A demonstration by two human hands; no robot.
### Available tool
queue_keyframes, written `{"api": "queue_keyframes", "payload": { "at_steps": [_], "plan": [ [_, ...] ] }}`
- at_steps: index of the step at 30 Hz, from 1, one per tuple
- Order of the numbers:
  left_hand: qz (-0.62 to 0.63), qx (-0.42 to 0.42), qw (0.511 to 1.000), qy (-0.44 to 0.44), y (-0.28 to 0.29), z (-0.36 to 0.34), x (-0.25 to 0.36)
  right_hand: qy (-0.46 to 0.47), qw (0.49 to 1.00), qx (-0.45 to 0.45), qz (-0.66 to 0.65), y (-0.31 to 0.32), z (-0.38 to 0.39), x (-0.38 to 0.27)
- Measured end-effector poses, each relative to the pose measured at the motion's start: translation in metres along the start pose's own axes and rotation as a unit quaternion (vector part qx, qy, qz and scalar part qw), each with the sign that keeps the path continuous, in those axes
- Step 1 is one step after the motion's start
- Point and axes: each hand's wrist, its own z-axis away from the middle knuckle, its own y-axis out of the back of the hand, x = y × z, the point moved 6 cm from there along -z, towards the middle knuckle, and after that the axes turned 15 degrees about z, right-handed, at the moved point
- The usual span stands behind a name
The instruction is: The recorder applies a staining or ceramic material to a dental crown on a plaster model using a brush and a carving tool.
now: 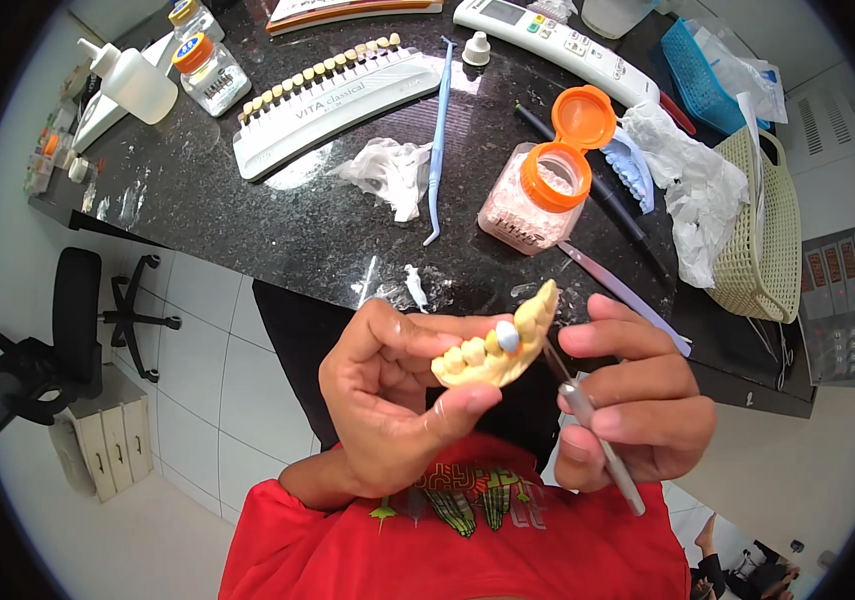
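A yellow plaster dental model [478,374] is pinched between the thumb and fingers of my left hand [388,390], over the front of the counter. One tooth on it, a pale blue-white crown [507,336], stands out from the yellow teeth. My right hand [643,400] holds a slim metal dental carving tool [603,445] like a pen. The tool's thin tip reaches up to the model's right side, close to the crown; whether it touches cannot be made out. Just beyond the hands stands an open jar of pink powder [526,215] with an orange flip lid.
A tooth shade guide [338,105], a blue plastic instrument [439,150] and crumpled tissue [388,175] lie on the black counter [298,240]. Bottles [138,85] stand at the far left. At the right are a woven basket [753,235], white paper [688,185] and a purple-grey spatula [628,295].
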Motion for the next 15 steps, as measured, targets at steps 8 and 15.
{"api": "queue_keyframes", "payload": {
  "at_steps": [8, 15],
  "plan": [
    [0.015, 0.023, 0.999, -0.032, 0.0040, -0.0017, -0.0041, -0.003, 0.998, -0.007, 0.060, -0.0068, -0.0048, 0.0046],
    [0.002, 0.020, 0.999, -0.029, 0.0025, -0.0020, -0.0024, 0.000, 0.998, -0.002, 0.065, -0.0074, -0.0049, 0.0043]
  ]
}}
